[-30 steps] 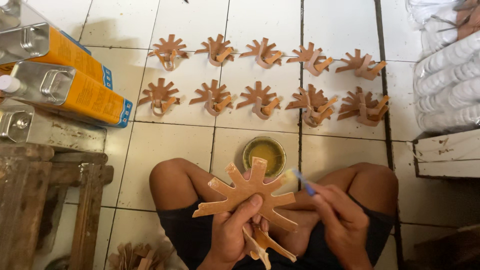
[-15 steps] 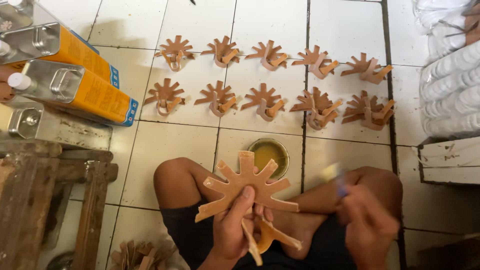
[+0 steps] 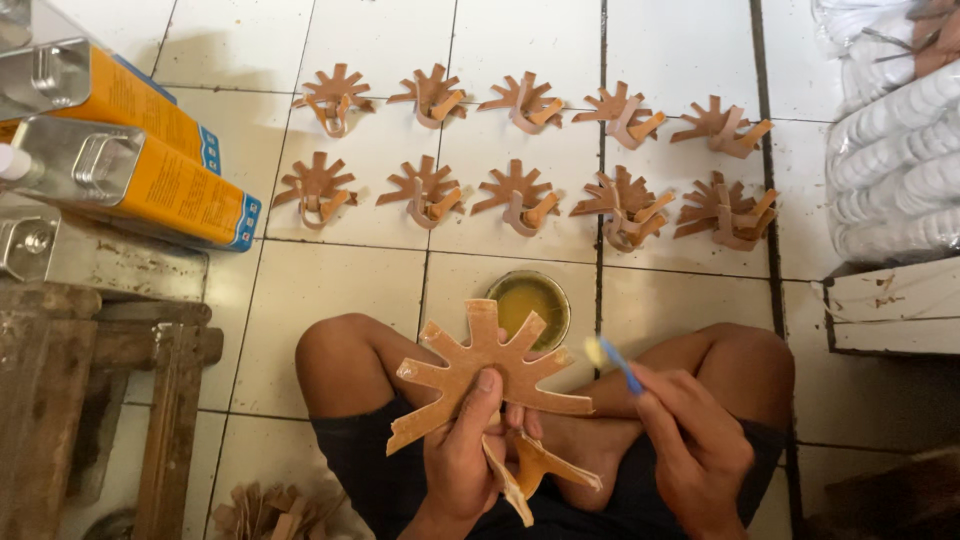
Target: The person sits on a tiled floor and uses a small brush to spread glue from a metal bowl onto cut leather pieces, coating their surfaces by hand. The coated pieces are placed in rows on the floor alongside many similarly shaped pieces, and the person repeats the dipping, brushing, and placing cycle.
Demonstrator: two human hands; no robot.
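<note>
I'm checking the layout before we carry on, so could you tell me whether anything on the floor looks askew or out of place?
Nothing is spilled or broken. The two rows of brown cut-out pieces are only loosely aligned, the right-hand ones overlapping and tilted. The glue bowl sits upright between the knees.

Single head-worn view, looking almost straight down from close above onto lap and hands (image 3: pixel 580 440), farther out onto white tiled floor (image 3: pixel 330 290) ahead, tins at left edge.
</note>
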